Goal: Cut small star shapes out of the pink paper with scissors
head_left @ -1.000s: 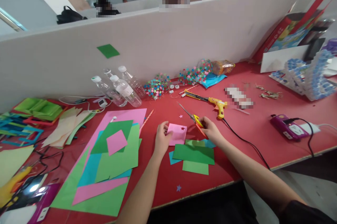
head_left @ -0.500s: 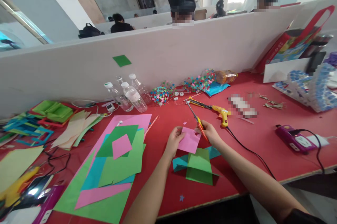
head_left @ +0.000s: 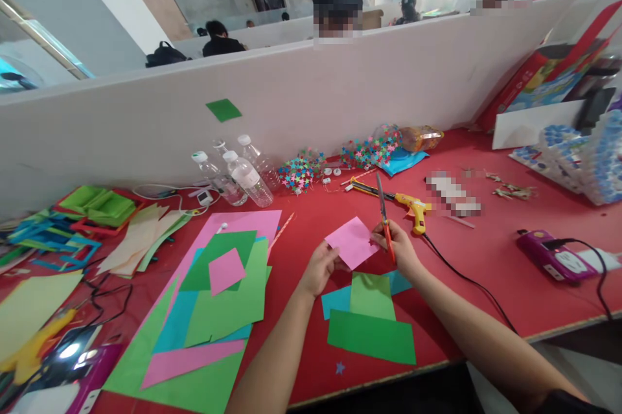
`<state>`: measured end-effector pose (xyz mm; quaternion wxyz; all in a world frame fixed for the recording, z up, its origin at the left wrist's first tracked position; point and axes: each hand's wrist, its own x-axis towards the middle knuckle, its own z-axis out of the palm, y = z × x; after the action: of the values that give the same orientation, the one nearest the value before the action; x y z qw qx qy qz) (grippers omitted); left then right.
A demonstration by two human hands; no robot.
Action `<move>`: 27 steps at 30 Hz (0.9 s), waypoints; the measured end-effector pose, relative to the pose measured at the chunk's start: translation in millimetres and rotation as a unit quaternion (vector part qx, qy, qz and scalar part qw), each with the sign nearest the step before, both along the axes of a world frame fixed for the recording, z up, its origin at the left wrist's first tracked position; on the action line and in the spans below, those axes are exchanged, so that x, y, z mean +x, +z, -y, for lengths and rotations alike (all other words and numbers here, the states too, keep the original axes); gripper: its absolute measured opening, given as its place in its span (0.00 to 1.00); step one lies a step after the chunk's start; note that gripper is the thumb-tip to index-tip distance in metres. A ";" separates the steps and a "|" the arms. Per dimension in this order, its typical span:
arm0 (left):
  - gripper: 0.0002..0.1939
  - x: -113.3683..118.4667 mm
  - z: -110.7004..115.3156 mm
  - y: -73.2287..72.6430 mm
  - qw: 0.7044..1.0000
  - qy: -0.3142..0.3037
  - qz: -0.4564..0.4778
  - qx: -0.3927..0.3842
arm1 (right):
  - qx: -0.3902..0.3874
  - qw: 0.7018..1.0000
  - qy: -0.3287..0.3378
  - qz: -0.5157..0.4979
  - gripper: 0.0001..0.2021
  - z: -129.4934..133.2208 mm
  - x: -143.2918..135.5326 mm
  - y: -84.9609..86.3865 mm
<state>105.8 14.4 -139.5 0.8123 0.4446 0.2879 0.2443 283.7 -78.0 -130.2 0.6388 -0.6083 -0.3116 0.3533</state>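
Note:
My left hand (head_left: 318, 266) pinches the left edge of a small pink paper square (head_left: 352, 243), held above the table. In my right hand (head_left: 402, 247) are scissors (head_left: 384, 218) with red-orange handles, their blades pointing up and away from me. The fingertips of that hand meet the right corner of the pink square. Beneath my hands lie a light green paper (head_left: 372, 297), blue paper pieces (head_left: 336, 302) and a dark green rectangle (head_left: 372, 337). Nearer the front edge is a small star (head_left: 340, 368).
Stacked coloured sheets (head_left: 228, 310) lie to the left. Behind stand clear plastic bottles (head_left: 250, 177) and star-covered decorations (head_left: 297, 171). A yellow glue gun (head_left: 413, 207) trails its cord past my right arm. A purple power strip (head_left: 556, 255) sits at right. A white partition (head_left: 146, 122) closes the back.
The pink square has turned and risen slightly. The scissors have swung more upright and moved right. The dark green paper, tilted before, now lies flat nearer the front edge.

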 end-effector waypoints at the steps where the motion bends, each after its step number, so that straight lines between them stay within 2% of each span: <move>1: 0.23 1.4 2.3 -1.3 0.999 -0.006 -0.028 0.018 | -0.001 1.000 0.002 -0.004 0.16 0.4 -0.4 0.1; 4: 0.19 4.1 6.0 -2.6 0.995 -0.008 -0.082 0.062 | -0.003 1.000 0.015 -0.023 0.17 1.0 -3.0 -0.2; 7: 0.15 2.2 4.5 -1.8 0.992 -0.030 -0.093 0.079 | -0.007 0.999 0.014 -0.032 0.17 0.6 -4.5 -2.0; 13: 0.18 -3.1 3.5 -4.9 0.991 -0.070 -0.109 0.043 | -0.023 0.997 0.038 -0.055 0.15 0.8 -3.3 -2.9; 16: 0.23 -4.0 4.8 -2.3 0.995 -0.057 -0.076 0.019 | -0.018 0.996 0.042 -0.074 0.14 1.0 -5.1 -0.7; 19: 0.29 -4.2 7.6 4.5 0.999 -0.039 0.008 0.004 | 0.001 0.995 0.028 -0.096 0.14 1.1 -6.8 1.0; 21: 0.31 -3.0 11.1 7.4 0.998 -0.054 0.039 0.011 | 0.013 0.995 0.020 -0.101 0.15 1.3 -7.8 1.1; 24: 0.26 1.1 16.8 5.8 0.995 -0.092 -0.015 0.034 | 0.011 0.994 0.020 -0.108 0.18 1.6 -10.9 0.5; 25: 0.23 2.6 17.9 4.3 0.994 -0.082 -0.048 0.052 | 0.008 0.993 0.024 -0.114 0.19 1.6 -12.7 0.3; 27: 0.18 4.7 18.3 1.6 0.989 -0.023 -0.103 0.103 | 0.010 0.991 0.037 -0.125 0.19 1.6 -17.2 0.4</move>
<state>110.4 -3.9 -137.8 0.7334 0.5550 0.3335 0.2070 266.5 -79.6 -129.8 0.6652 -0.5409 -0.2557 0.4467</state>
